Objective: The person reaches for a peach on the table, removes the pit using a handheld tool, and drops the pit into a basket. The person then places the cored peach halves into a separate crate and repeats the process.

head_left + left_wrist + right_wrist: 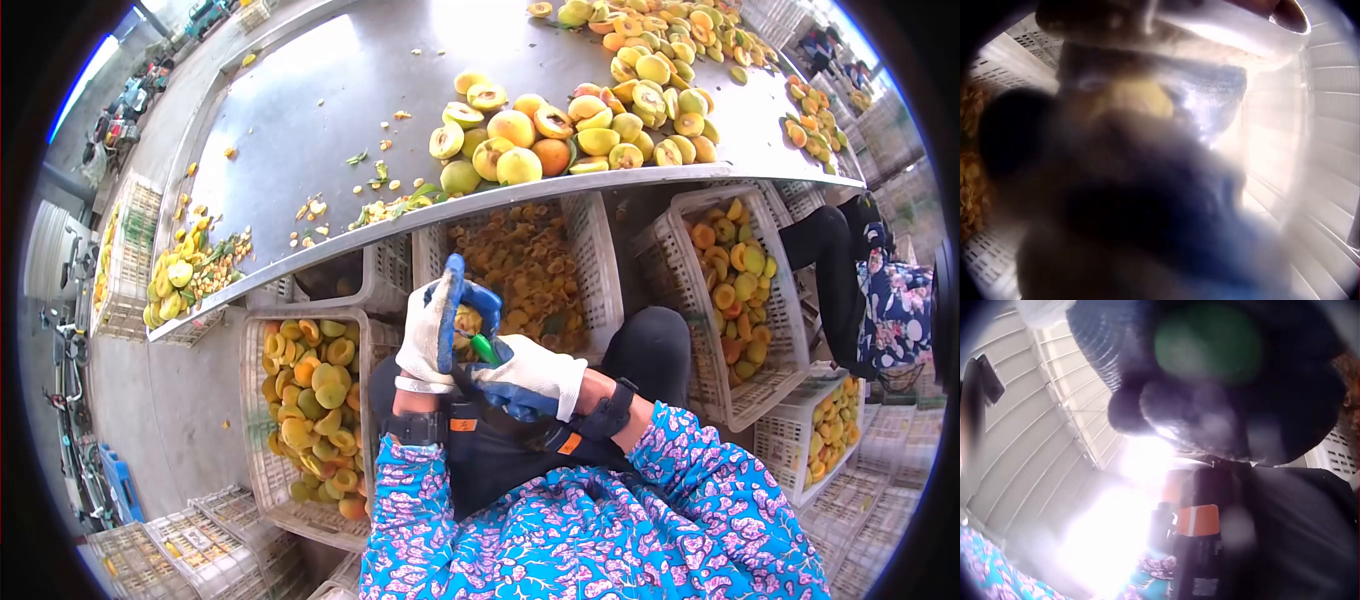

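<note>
Both hands wear white gloves with blue coated palms and meet over the lap in the head view. My left hand (432, 328) holds a yellow peach (467, 321), partly hidden by its fingers. The peach's flesh (1141, 99) shows as a blurred patch in the left wrist view. My right hand (530, 378) grips a small tool with a green handle (484, 348), close against the peach. The tool's working end is hidden. In the right wrist view, the green handle (1210, 344) is blurred within the dark glove.
A metal table (300, 110) ahead carries piled peach halves (520, 130) and scraps along its raised edge. Below stands a crate of pits and scraps (525, 265). Crates of peach halves flank me at left (315, 400) and right (735, 290). Another person (890, 300) sits far right.
</note>
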The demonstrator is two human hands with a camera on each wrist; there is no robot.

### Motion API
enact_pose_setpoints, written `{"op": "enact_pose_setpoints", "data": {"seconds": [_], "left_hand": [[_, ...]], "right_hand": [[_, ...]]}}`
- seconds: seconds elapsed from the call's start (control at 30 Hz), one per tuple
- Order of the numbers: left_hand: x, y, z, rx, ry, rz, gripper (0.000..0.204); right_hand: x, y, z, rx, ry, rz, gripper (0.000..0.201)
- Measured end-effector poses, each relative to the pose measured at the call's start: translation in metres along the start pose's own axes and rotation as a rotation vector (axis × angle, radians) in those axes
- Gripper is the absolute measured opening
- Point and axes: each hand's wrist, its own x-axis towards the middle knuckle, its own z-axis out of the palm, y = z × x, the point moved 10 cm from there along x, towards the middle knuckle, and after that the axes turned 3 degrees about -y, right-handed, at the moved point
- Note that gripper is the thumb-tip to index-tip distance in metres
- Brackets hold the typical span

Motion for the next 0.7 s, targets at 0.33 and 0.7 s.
{"op": "enact_pose_setpoints", "data": {"seconds": [0.33,0.7], "left_hand": [[-0.017,-0.009,-0.010,-0.271,0.124,0.071,0.046],[-0.006,0.000,0.002,-0.165,0.001,0.021,0.050]], "right_hand": [[0.002,-0.001,0.012,-0.016,-0.036,-0.137,0.013],[0.007,0.003,0.012,0.067,-0.127,-0.185,0.014]]}}
